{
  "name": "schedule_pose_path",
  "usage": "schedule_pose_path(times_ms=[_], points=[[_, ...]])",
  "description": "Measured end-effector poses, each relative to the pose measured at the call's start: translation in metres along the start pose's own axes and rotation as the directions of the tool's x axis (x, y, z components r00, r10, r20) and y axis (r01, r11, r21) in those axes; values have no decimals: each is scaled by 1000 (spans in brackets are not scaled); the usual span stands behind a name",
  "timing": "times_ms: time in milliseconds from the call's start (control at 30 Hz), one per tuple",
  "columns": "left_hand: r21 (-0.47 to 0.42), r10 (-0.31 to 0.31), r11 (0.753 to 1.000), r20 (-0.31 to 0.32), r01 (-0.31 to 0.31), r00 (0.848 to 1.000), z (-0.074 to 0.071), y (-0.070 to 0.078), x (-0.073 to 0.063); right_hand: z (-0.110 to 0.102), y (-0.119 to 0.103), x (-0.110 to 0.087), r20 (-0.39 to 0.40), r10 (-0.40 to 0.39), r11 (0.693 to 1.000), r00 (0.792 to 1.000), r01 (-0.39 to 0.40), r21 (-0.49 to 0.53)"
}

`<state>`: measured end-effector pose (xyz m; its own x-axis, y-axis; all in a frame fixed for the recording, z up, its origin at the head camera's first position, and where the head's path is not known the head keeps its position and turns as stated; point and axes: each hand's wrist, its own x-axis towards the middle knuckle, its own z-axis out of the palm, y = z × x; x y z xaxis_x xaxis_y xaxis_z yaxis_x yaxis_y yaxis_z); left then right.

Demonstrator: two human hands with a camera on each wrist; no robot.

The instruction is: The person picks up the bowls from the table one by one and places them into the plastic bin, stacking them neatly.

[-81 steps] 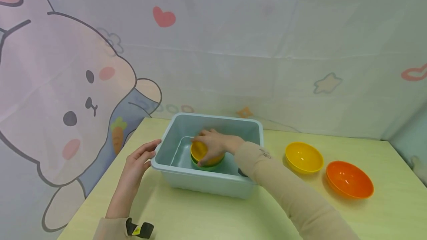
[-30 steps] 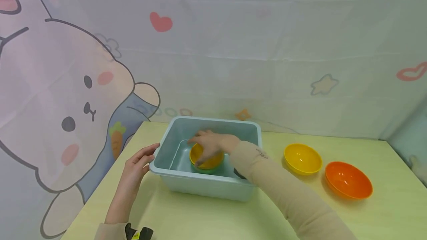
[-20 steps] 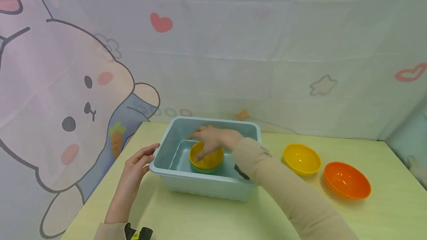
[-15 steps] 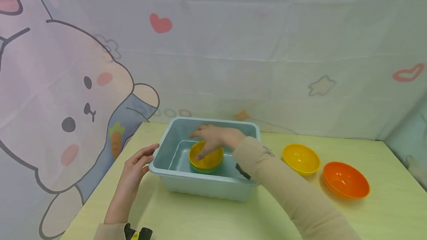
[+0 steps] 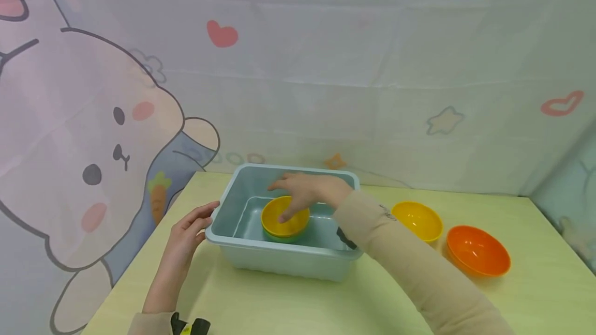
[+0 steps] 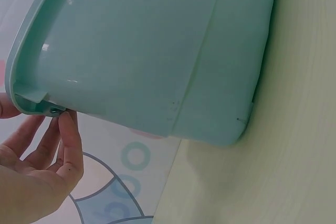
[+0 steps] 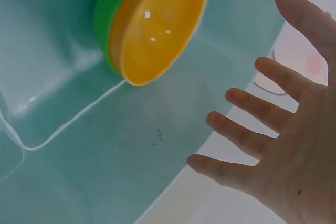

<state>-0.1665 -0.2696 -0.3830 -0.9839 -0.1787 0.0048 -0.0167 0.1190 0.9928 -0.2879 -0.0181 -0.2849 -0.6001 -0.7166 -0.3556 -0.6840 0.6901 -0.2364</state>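
Observation:
My left hand point(image 5: 186, 231) holds the left rim of a pale blue-green plastic tub point(image 5: 284, 262); in the left wrist view its fingers point(image 6: 71, 145) curl up beneath the lip. Inside the tub a yellow bowl point(image 5: 274, 221) sits nested in a green bowl point(image 5: 283, 239), whose lower part shows below it. Over the yellow bowl hovers my right hand point(image 5: 309, 190), fingers spread and holding nothing. The right wrist view has that hand point(image 7: 294, 140) apart from the yellow bowl point(image 7: 163, 30).
To the right of the tub, a second yellow bowl point(image 5: 417, 219) stands on the pale yellow table point(image 5: 279, 304), partly behind the right sleeve. An orange bowl point(image 5: 477, 252) is beside it. A printed cloth point(image 5: 302, 76) hangs along the back.
Earlier my right hand was down around the yellow bowl; it has let go, lifted and drawn slightly right with fingers spread. The bowl stays in the green one. My left hand keeps its place.

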Motion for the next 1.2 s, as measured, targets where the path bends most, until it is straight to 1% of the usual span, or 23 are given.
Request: schedule_pose_path(times_ms=[200, 433, 667, 867, 1200], points=[[2, 1, 1000, -5, -1, 1000, 1, 1, 0, -6, 1, -8, 9, 19, 1000, 1000, -19, -9], [-12, 20, 1000, -3, -20, 1000, 3, 1, 0, -10, 3, -17, 12, 20, 998, 1000, -19, -54], [-17, 20, 1000, -18, -20, 1000, 5, 2, 2, -15, 8, -27, -10, 21, 996, 1000, -22, -85], [-22, 17, 1000, -17, -17, 1000, 8, 2, 4, -18, 15, -37, -8, 33, 997, 999, -33, -70], [-26, 23, 999, -22, -23, 1000, 13, 1, 6, -20, 26, -50, -63, -22, 998, 998, 18, -61]])
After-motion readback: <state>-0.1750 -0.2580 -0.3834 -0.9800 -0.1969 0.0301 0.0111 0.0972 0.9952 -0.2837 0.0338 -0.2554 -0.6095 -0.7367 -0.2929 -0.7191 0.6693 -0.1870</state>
